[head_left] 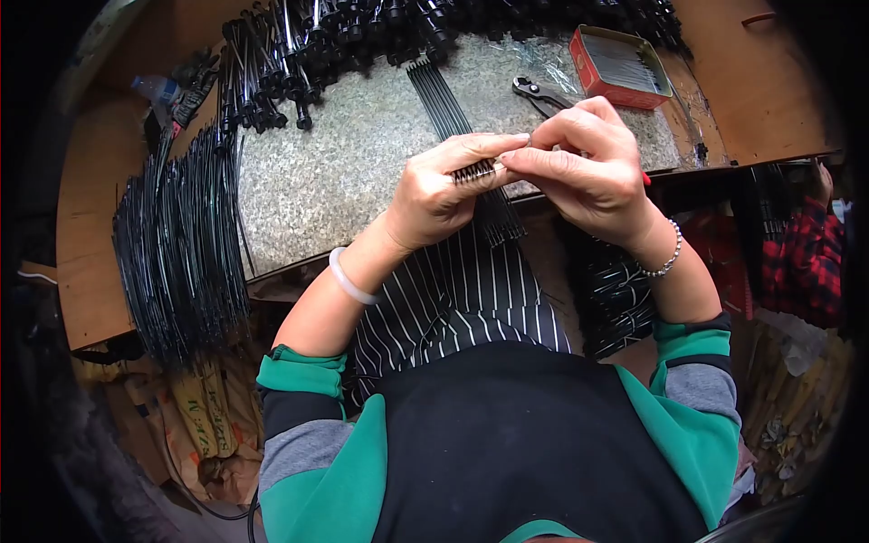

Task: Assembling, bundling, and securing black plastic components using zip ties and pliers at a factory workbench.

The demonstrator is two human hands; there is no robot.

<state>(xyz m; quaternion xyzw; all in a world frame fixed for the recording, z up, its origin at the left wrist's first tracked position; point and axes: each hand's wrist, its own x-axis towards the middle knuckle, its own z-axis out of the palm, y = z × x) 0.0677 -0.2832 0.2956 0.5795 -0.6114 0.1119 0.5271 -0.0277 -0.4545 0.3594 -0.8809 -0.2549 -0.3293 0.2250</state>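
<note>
Over the table's front edge, my left hand [439,185] is closed around a short dark ribbed piece [472,171] that looks like a coil spring. Thumb and fingers of my right hand [597,167] are pinched together at the left fingertips; whatever they grip is too small and covered to name. Beneath both hands runs a flat row of thin black rods [442,98], lying on the grey speckled work surface [317,172] and reaching past its front edge toward my lap. Dark-handled pliers [534,91] lie just beyond my right hand.
A red open tin [620,68] with thin clear or silvery pieces stands at the back right. Black rods with thick ends [272,63] are heaped along the back. A big bundle of thin black rods [176,244] hangs over the left edge. Someone in a checked sleeve [804,262] is at far right.
</note>
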